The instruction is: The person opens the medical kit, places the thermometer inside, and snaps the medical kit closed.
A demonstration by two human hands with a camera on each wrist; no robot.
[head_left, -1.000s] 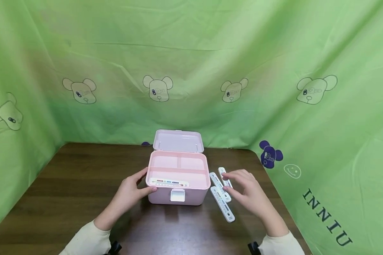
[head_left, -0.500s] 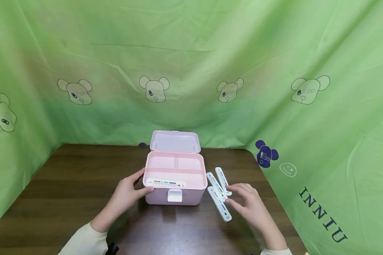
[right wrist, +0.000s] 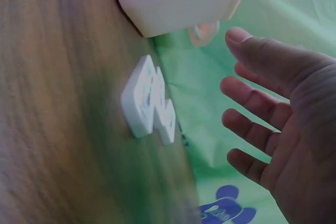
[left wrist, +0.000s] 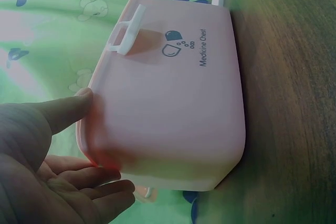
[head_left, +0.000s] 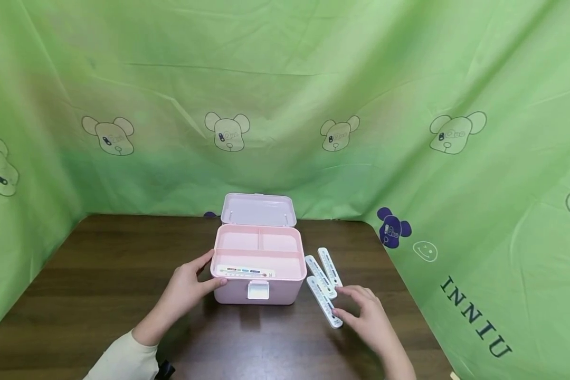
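1. Broadly, taking twelve o'clock as the far side, one green cloth (head_left: 275, 79) hangs behind one table (head_left: 123, 253).

2. One box (head_left: 282, 292) stands on the table, its one lid (head_left: 258, 209) folded back toward twelve. Inside are two small compartments (head_left: 239, 240) toward twelve and one long compartment (head_left: 280, 263) toward six.

3. The left hand (head_left: 188, 286), at the box's eight o'clock, holds that corner: thumb on the front, fingers along the side.

4. The right hand (head_left: 367, 315), at the box's four o'clock, is empty, its thumb and fingers parted. It is clearly the nearer hand to the loose strips; whether it touches them I cannot tell.

5. What matters most: the near strip (head_left: 321, 297) lies between nine and ten o'clock from the right hand, its long axis running eleven to five, the five o'clock end by the thumb.

6. Strips: four. Beyond the near strip come the middle strip (head_left: 320, 275) and far strip (head_left: 329, 265); the boxed strip (head_left: 244, 271) lies nine to three in the long compartment.

7. Latches: one latch (head_left: 258, 290), on the box's six o'clock face.
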